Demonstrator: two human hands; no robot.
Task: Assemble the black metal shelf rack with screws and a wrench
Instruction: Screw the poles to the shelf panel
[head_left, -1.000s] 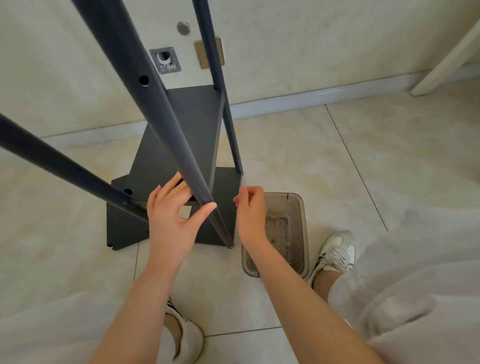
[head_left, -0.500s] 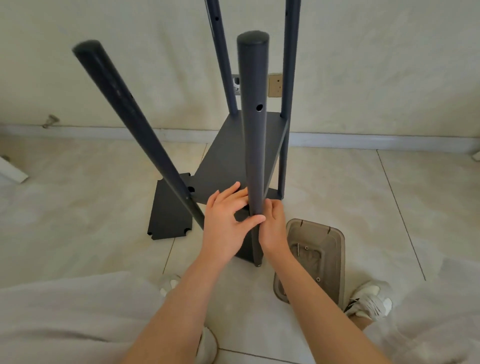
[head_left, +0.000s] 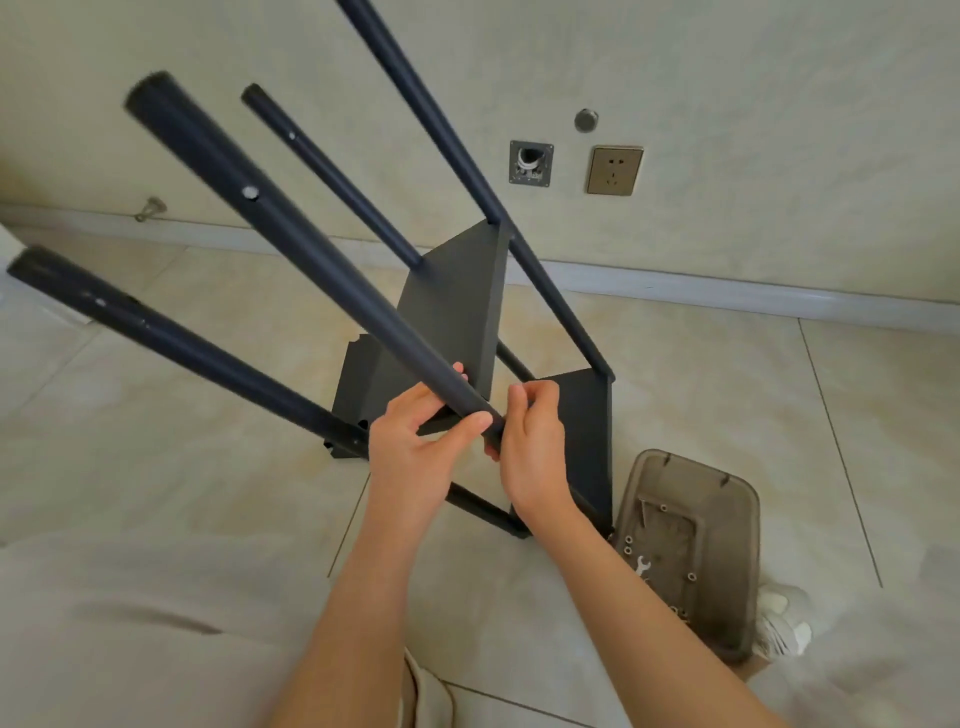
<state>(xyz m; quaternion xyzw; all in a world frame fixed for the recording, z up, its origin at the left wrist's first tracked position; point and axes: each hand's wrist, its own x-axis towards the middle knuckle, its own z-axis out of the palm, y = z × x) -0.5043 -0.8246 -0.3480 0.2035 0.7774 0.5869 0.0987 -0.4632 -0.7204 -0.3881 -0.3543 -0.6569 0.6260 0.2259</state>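
both hands, left hand (head_left: 410, 452) and right hand (head_left: 535, 441), grip the rack pole (head_left: 311, 260).

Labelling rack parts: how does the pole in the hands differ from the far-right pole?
The held pole is gripped by the left hand, the right hand pinching at it; no hand touches the far-right pole. The held pole's top end shows; the far-right pole's runs out of frame. Both are black, round, leaning left.

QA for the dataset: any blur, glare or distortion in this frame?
Head view: motion blur smears the near pole toward its top; wide-angle lens bows the baseboard; light is soft and even, shadows faint, no harsh glare; small parts in the tray look sharp.
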